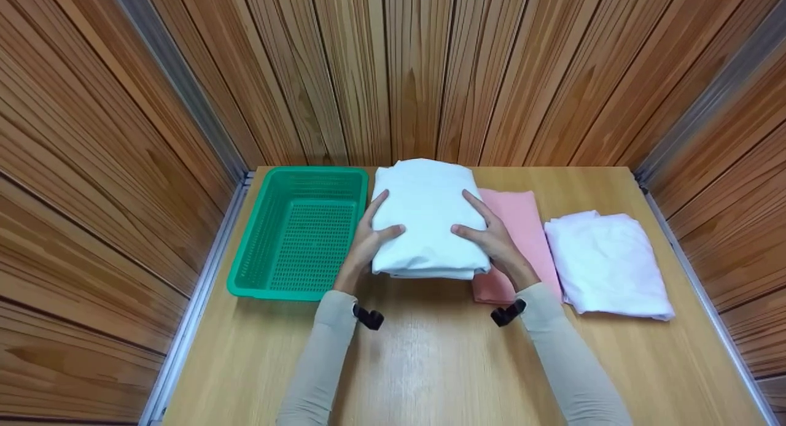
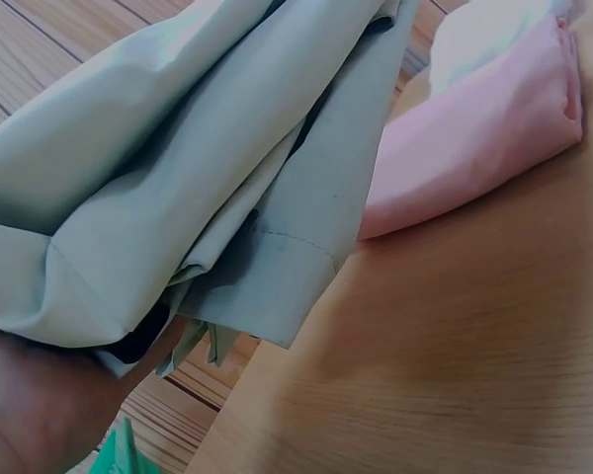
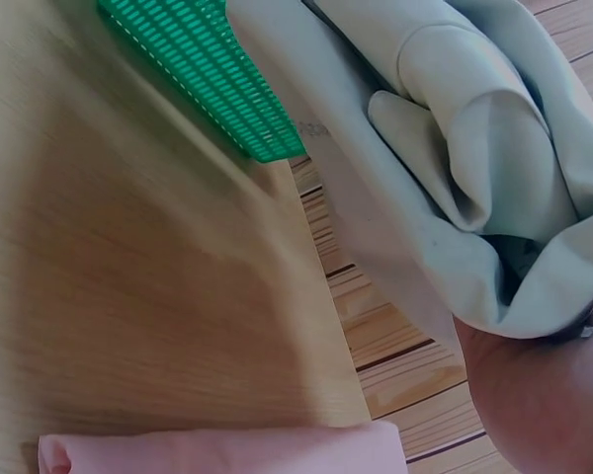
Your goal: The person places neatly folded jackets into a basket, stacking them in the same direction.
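Observation:
Both hands hold a thick folded white cloth (image 1: 427, 214) above the table, between the basket and the pink cloth. My left hand (image 1: 368, 242) grips its left side, thumb on top; my right hand (image 1: 496, 242) does the same on the right. In the left wrist view the folded layers of the white cloth (image 2: 208, 168) hang over the hand (image 2: 40, 395), hiding its fingers. From the right wrist the cloth's (image 3: 455, 128) folded edge bulges above the hand (image 3: 544, 395), whose fingers are likewise covered.
A green perforated plastic basket (image 1: 249, 260) stands at the left of the wooden table (image 1: 417, 352). To the right lie a folded pink cloth (image 1: 519, 220), partly behind the right arm, and a folded pale white cloth (image 1: 608, 263). Wood-panelled walls (image 1: 414, 76) enclose the table.

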`<state>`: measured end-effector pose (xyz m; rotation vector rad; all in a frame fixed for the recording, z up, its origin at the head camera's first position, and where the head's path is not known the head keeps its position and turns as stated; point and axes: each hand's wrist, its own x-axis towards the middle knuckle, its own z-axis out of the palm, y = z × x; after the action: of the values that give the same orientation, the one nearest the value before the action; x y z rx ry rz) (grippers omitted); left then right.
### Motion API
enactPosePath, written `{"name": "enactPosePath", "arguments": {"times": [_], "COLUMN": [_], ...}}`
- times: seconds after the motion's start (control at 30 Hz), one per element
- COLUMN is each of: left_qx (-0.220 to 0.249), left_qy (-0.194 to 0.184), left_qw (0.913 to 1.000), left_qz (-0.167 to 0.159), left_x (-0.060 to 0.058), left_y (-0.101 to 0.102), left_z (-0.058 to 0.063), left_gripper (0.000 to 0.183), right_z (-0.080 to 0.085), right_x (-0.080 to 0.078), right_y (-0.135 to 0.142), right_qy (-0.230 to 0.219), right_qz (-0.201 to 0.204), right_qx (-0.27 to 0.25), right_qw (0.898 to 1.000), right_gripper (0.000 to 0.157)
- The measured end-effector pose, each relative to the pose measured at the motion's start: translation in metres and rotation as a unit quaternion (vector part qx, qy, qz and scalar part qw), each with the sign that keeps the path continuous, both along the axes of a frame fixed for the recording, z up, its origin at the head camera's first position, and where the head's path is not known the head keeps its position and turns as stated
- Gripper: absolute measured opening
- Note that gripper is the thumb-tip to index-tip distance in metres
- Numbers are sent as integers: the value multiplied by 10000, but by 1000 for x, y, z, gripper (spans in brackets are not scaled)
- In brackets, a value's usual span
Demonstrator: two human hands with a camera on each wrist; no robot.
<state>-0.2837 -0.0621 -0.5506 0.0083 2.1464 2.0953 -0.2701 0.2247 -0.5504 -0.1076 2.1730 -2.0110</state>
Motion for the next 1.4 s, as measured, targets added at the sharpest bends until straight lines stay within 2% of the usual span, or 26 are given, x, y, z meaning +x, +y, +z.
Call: {"name": "enactPosePath", "arguments": {"times": [0.73, 0.97, 1.4], "left_qx": [151, 239, 248], "left_qy": [145, 112, 196], "left_qw": [9997, 9996, 9994], "left_qz": [89, 72, 163], "left_x": [-5, -5, -6], "left_y": [-28, -39, -59], "left_z": [10, 11, 13], "left_gripper": [88, 89, 88], "right_z": [10, 14, 16], "right_x": [-11, -13, -21], "right_y": [-29, -39, -56], "right_qy": [154, 38, -12], "right_qz": [129, 121, 285], "right_qx": [47, 227, 66], "right_qw": [9998, 9997, 9996], "right_gripper": [89, 90, 88]}}
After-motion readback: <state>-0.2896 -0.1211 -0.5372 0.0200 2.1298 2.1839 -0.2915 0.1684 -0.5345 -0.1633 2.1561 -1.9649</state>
